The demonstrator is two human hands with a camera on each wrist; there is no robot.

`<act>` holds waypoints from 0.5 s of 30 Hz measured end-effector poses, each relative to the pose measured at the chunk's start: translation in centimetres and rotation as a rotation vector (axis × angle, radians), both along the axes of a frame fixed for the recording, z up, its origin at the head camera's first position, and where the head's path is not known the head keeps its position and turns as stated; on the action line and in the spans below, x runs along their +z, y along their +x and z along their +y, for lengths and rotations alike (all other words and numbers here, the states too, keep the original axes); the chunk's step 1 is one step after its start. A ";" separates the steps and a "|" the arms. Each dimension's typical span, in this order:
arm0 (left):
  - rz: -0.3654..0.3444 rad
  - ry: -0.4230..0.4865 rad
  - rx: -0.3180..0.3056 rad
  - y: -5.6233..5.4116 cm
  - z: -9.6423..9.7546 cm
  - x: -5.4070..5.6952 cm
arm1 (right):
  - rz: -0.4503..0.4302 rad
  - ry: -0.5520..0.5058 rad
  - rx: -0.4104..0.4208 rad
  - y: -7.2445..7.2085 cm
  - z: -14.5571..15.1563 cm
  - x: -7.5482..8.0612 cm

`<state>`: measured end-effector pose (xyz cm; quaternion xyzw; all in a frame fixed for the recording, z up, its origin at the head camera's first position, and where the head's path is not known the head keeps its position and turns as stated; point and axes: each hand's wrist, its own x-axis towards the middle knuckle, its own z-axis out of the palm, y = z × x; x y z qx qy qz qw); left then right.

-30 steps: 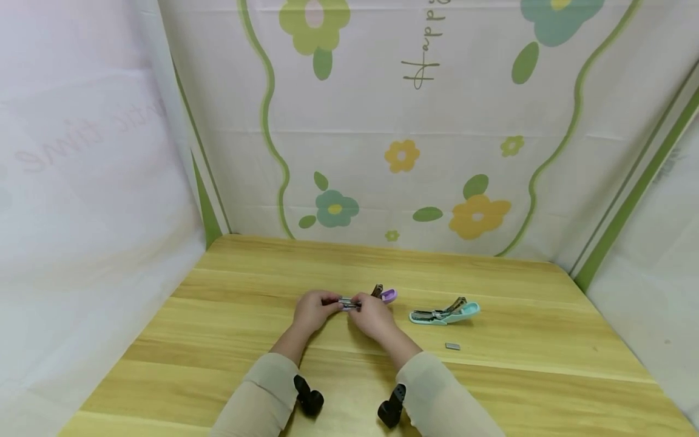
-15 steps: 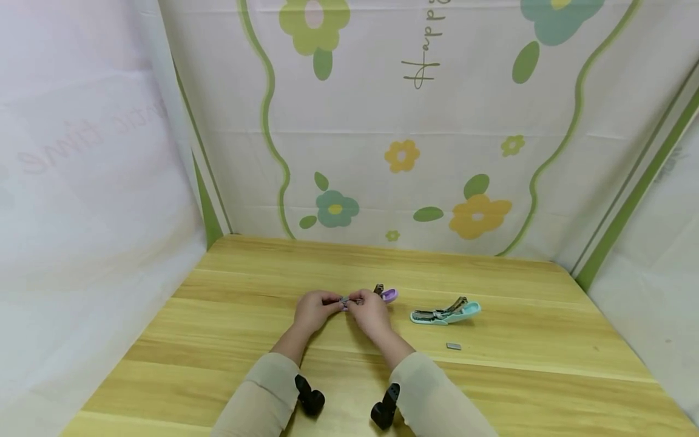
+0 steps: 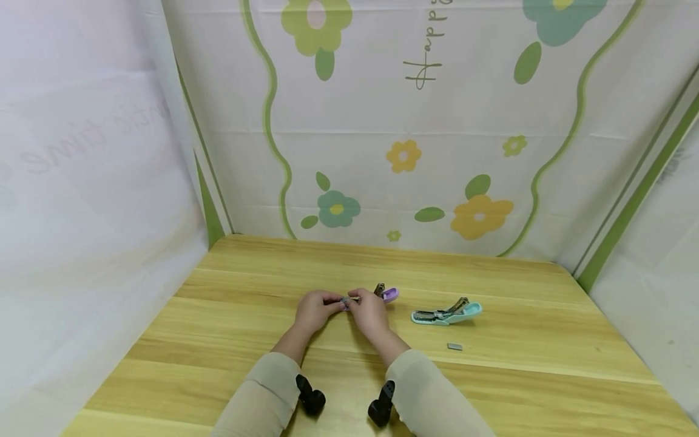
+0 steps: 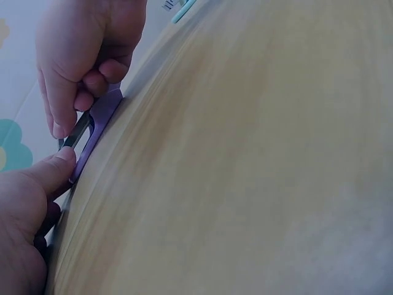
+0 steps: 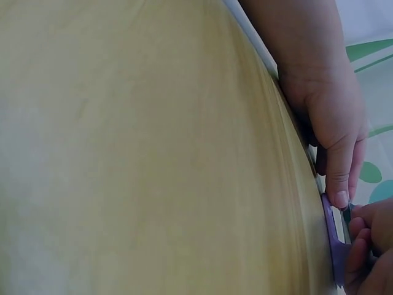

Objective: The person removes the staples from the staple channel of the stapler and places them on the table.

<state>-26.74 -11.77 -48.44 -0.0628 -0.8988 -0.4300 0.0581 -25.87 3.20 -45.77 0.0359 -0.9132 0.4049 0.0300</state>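
Observation:
A purple stapler lies on the table with its top raised, partly covered by both hands. My left hand pinches its front end between thumb and fingers, and the thumb lies on the metal channel in the left wrist view. Over the middle of the stapler, my right hand has thumb and index finger at the channel. In the left wrist view the right hand's other fingers curl beside the purple base. Whether a staple strip is between the fingertips is hidden.
To the right stands a teal stapler, also with its top raised. A small grey staple strip lies on the wooden table in front of it. Flower-printed cloth hangs behind the table and along its sides.
My right hand has shifted slightly left along the stapler, its fingertips closing in on the left hand's. The left hand keeps its hold in place.

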 end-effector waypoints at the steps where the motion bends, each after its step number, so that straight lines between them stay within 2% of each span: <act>1: 0.000 0.001 0.000 0.0 0.0 0.0 | -0.009 -0.004 0.003 0.0 0.0 0.0; 10: 0.003 -0.005 0.009 0.0 0.2 0.0 | 0.001 -0.116 0.034 0.4 1.0 0.9; 15: -0.026 -0.006 0.020 0.0 0.1 0.1 | -0.018 -0.197 0.061 1.1 2.0 1.2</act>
